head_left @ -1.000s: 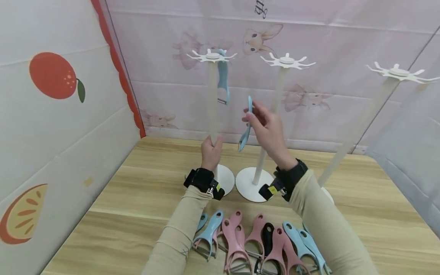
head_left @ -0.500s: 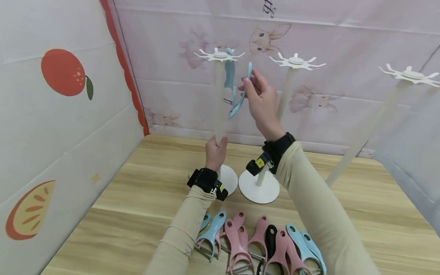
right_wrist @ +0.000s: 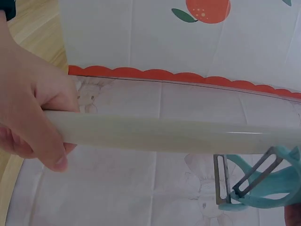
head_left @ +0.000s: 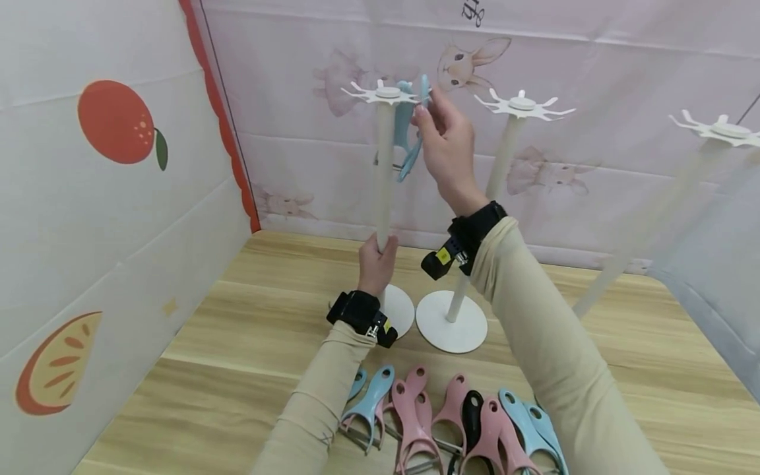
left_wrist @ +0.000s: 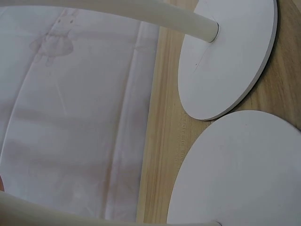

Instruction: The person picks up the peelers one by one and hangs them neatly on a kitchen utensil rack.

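In the head view my left hand (head_left: pixel 377 265) grips the lower part of the left white stand's pole (head_left: pixel 385 171); the right wrist view shows the thumb and fingers of this left hand (right_wrist: pixel 40 110) wrapped round it. My right hand (head_left: pixel 449 142) pinches a light-blue peeler (head_left: pixel 410 163) by its handle, up at the hook ring (head_left: pixel 388 94) on top of that stand. Just behind it, a second blue peeler (head_left: pixel 402 122) hangs from a hook. Whether the held handle touches a hook is unclear. Both peelers' metal blades (right_wrist: pixel 256 174) show below the pole in the right wrist view.
A middle stand (head_left: pixel 522 105) and a right stand (head_left: pixel 727 132) carry similar hook rings. The round bases (left_wrist: pixel 244 174) of two stands nearly touch. Pink, blue and black peelers (head_left: pixel 410 415) lie in a pile at the table's front. Printed cloth walls enclose the table (head_left: pixel 237 369).
My right hand has risen and moved left, bringing the blue peeler from between the stands up to the left stand's hooks. My left hand keeps its grip on the pole.
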The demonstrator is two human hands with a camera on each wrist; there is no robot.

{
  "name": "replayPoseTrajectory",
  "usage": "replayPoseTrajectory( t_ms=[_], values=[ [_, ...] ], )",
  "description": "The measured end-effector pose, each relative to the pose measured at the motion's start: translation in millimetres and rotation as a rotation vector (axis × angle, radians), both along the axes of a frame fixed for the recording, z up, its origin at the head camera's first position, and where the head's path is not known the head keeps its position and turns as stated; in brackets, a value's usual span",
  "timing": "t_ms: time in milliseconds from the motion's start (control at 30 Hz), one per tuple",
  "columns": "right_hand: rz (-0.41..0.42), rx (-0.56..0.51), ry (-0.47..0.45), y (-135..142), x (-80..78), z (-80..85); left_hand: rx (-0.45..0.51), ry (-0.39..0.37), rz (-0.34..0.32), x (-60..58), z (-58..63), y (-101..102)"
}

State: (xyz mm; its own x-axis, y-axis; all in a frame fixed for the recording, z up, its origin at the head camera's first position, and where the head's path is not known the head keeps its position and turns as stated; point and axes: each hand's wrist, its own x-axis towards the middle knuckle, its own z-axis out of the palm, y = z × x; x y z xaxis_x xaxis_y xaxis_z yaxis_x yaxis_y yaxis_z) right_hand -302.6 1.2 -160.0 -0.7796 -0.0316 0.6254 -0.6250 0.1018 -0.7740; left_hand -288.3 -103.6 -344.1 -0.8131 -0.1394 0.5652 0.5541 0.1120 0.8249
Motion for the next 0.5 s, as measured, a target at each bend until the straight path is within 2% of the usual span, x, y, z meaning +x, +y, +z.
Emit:
replayPoseTrajectory(
  t_ms=[133,233,300,500],
  values=[
    [-0.010,0.054,0.002,-2.3,17.7,8.8,0.004,-0.010,-0.019,0.7,1.8,1.0],
    [-0.024,0.079,-0.008,-2.7,24.9,11.2,0.003,-0.010,-0.019,1.3,2.7,1.1],
    [-0.025,0.098,-0.005,-2.3,22.1,9.1,0.000,-0.008,-0.011,1.4,2.2,0.9],
    [-0.027,0.169,0.047,0.8,-1.3,-7.1,-0.009,-0.022,0.008,2.2,2.3,0.3]
  ],
)
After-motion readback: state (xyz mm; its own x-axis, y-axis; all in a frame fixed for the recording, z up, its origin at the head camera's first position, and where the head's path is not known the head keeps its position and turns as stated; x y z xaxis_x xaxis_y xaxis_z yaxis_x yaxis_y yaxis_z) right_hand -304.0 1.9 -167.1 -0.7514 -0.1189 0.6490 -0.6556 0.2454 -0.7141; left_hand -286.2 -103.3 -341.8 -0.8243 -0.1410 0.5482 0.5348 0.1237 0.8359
